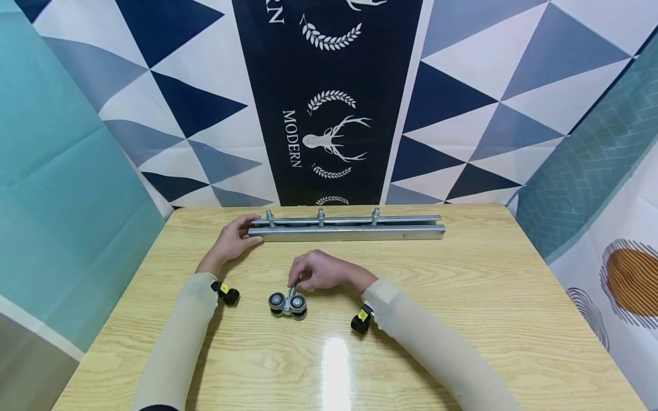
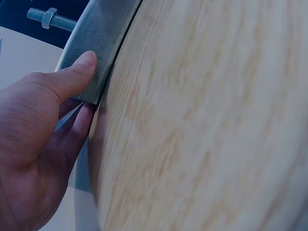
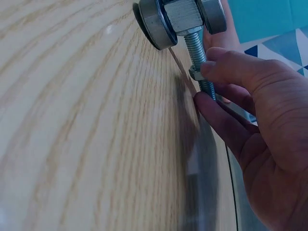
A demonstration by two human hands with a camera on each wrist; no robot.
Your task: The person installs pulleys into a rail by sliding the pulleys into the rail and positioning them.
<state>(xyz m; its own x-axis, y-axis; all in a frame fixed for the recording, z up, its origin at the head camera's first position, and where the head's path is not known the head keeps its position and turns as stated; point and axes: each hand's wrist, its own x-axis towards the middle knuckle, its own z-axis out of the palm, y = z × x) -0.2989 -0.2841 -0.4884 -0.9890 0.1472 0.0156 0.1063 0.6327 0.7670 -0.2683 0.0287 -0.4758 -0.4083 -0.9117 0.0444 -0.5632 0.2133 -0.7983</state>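
Note:
A slotted metal rail (image 1: 349,233) lies along the back of the table, and three threaded bolts stand up out of its slot. My left hand (image 1: 229,244) grips the rail's left end. In the left wrist view the thumb (image 2: 79,72) presses on the rail's side wall, and one bolt with a nut (image 2: 49,18) shows beyond it. Nearer the middle of the table, my right hand (image 1: 320,270) pinches the bolt of a roller trolley (image 1: 288,305). The trolley's wheels point toward me; in the right wrist view thumb and fingertips close around its threaded bolt (image 3: 195,50) by the nut.
The wooden table (image 1: 462,319) extends to both sides and toward me. Behind it hangs a patterned cloth wall (image 1: 329,194), with further cloth at the left and right. A small black camera is strapped to each wrist over the sleeves.

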